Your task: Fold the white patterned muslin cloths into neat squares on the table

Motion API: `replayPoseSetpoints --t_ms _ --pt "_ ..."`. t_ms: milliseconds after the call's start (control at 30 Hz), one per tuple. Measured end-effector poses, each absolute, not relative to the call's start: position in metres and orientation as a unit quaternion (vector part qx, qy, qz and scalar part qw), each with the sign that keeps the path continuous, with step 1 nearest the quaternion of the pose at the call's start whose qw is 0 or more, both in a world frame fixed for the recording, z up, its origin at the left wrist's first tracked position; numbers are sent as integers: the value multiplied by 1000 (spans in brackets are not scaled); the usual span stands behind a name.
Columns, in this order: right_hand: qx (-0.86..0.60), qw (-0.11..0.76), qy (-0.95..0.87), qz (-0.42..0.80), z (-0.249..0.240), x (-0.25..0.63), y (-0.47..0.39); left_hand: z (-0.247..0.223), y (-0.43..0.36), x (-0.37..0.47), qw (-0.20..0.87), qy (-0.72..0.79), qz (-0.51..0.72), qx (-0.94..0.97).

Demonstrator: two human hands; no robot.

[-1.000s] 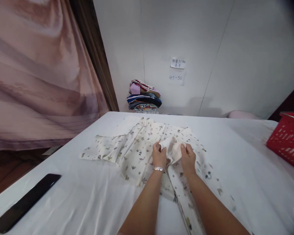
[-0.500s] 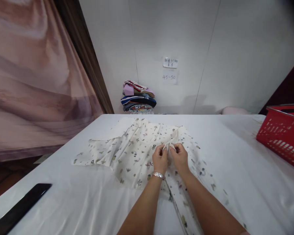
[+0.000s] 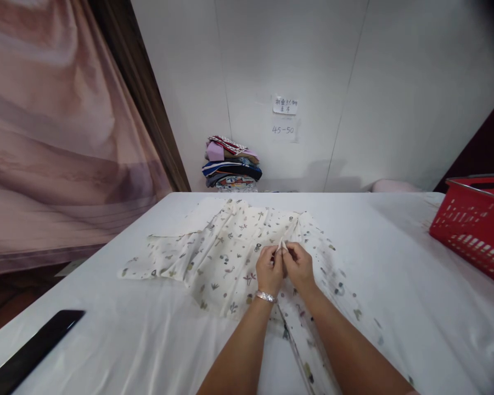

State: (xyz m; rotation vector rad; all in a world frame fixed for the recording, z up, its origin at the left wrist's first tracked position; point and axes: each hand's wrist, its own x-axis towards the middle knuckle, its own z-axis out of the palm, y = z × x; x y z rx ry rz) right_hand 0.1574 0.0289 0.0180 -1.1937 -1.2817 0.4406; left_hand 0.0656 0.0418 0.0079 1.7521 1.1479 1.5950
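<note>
A cream garment, printed with small plants and dark spots, lies spread and wrinkled across the table, looking like a shirt. My left hand, with a silver bracelet at the wrist, pinches a bit of its fabric. Right against it, my right hand pinches the same small raised fold, which peaks between the fingertips. What exactly sits inside the pinch is hidden by the fingers. A long strip of the garment runs down between my forearms towards me, and more printed cloth spreads to the right.
The table has a white cover. At its left front lies a long black object. A red basket stands at the right edge. Behind the table rise a stack of folded clothes and a wall with paper notes.
My two hands have come closer together, and the pinched fold now stands up as a narrow peak between them. The rest of the garment lies much as before.
</note>
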Motion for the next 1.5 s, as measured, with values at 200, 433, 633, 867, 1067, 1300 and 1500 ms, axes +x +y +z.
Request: replayPoseSetpoints --t_ms 200,433,633,867,1067,1300,1500 --pt "-517 587 -610 128 24 159 25 12 40 64 230 410 586 660" --pt "-495 568 -651 89 29 160 22 16 36 64 203 409 570 683" --pt "-540 598 -577 132 23 161 27 14 31 68 219 415 551 690" --pt "-542 629 -508 229 26 169 23 11 34 70 275 373 565 682" --pt "-461 696 -406 371 73 221 -2 7 31 76 339 357 512 704" --pt "-483 700 -346 396 162 320 -55 -2 28 83 343 311 434 773" --pt "-557 694 -363 277 208 371 -117 16 44 75 268 389 508 720"
